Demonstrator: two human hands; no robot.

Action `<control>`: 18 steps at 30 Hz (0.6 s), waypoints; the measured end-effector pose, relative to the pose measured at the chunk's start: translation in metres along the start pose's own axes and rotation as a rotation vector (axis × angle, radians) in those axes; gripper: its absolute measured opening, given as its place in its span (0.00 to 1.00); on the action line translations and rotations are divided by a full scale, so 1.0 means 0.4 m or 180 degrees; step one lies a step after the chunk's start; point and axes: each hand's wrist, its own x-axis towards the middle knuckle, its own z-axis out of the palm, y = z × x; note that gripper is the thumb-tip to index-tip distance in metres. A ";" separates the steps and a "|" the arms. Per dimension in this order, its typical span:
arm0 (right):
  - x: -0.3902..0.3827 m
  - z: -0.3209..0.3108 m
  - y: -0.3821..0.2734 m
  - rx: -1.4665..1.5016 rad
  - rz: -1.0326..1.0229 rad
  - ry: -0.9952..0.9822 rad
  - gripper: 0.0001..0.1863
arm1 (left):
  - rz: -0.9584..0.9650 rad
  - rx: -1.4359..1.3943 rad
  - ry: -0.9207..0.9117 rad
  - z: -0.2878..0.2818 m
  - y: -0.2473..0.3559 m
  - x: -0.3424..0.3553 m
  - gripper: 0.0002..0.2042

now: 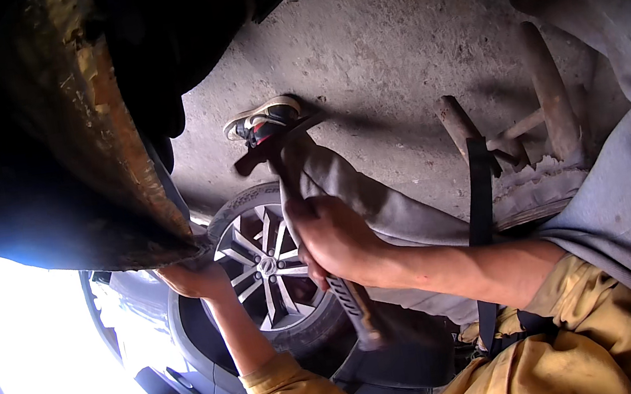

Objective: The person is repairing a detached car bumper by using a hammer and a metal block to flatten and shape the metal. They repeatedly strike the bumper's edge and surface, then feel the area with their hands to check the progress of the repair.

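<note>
My right hand (342, 241) is closed round the handle of a hammer (276, 148). The dark head points up and away, and the black-and-yellow grip end sticks out below my fist. My left hand (194, 280) is at the lower edge of a large curved dark panel (60, 184) with a rusty, worn rim. Its fingers go partly out of sight behind that edge, as if wrapped on it. The hammer head is apart from the panel, to its right.
A car (221, 387) with a spoked wheel (267, 267) stands beyond my arms. My shoe (264, 115) rests on the rough concrete floor (373, 36). To the right are a rusty metal stand (551, 95) and a black strap (479, 190). Bright light enters from the left.
</note>
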 end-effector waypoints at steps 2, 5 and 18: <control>-0.016 0.014 0.038 -0.0246 -0.0243 -0.0116 0.20 | 0.0045 0.0074 0.0070 0.002 -0.001 -0.001 0.30; -0.043 0.031 0.086 -0.0918 -0.0394 -0.0969 0.19 | 0.0062 -0.0469 -0.0135 -0.007 0.036 0.030 0.28; -0.086 0.062 0.036 -0.0255 0.0242 -0.0926 0.22 | -0.1380 -0.1971 -0.0437 0.008 0.080 0.095 0.26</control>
